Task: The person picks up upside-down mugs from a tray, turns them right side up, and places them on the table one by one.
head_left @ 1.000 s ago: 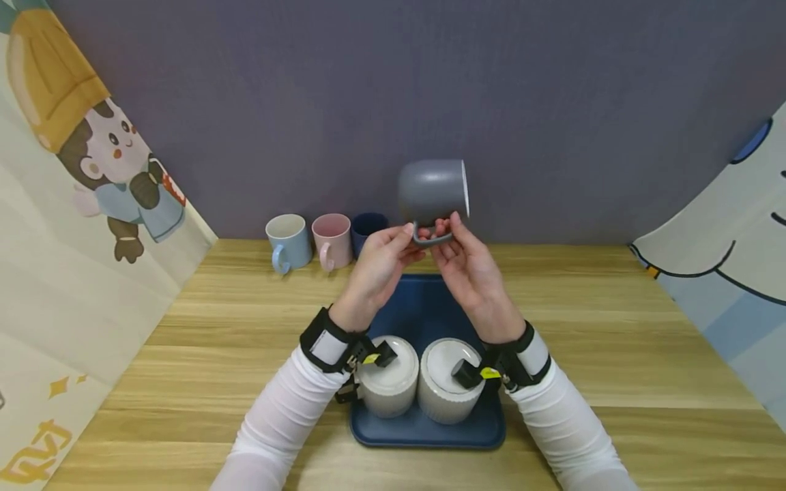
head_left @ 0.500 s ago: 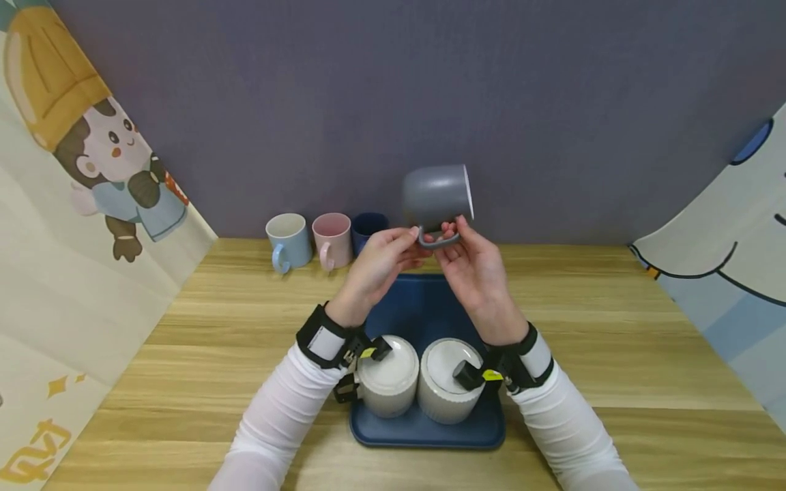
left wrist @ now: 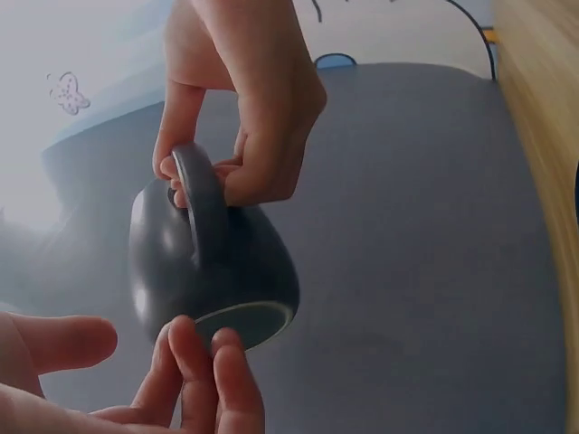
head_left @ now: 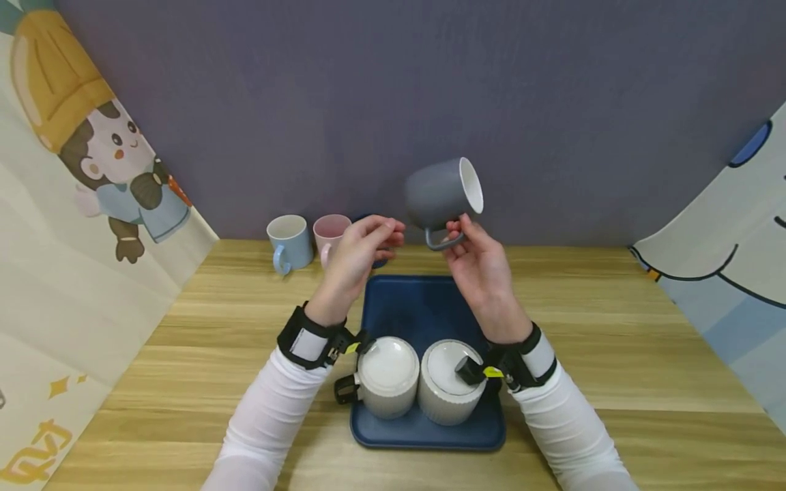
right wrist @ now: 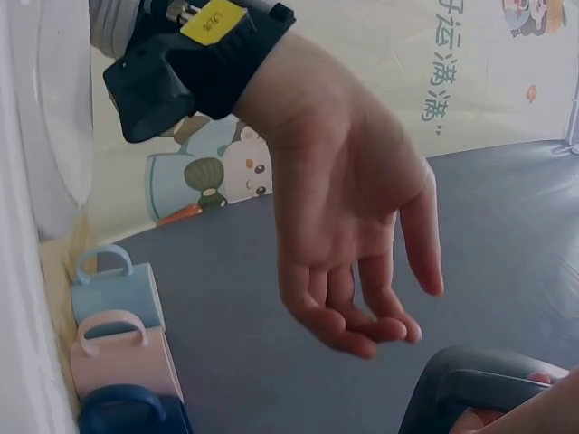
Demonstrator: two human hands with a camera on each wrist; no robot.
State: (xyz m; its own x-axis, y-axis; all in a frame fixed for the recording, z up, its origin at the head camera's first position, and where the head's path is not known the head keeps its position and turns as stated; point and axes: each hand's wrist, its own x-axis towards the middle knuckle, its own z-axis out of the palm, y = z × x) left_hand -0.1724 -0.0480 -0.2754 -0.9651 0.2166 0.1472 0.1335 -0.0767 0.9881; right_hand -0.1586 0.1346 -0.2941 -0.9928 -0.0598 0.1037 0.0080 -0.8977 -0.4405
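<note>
A dark grey mug (head_left: 436,194) with a white inside is held in the air, tilted, its mouth facing right and its handle down. My right hand (head_left: 482,276) grips the handle, with thumb and fingers on it in the left wrist view. My left hand (head_left: 353,256) is apart from the mug, just left of its base, fingers loosely bent around nothing. Behind that hand stand a light blue mug (head_left: 288,242), a pink mug (head_left: 330,230) and a navy mug (right wrist: 136,416). The navy one is mostly hidden in the head view.
Below my hands lies a dark blue tray (head_left: 402,293). Two pale ribbed containers (head_left: 388,375) stand on its near half; a black loop (head_left: 346,389) juts out at the left one. A grey wall (head_left: 552,123) closes off the back of the wooden table (head_left: 602,327).
My left hand has let go of the grey mug's handle and moved left. In my right hand the mug has turned, so more of its white inside shows.
</note>
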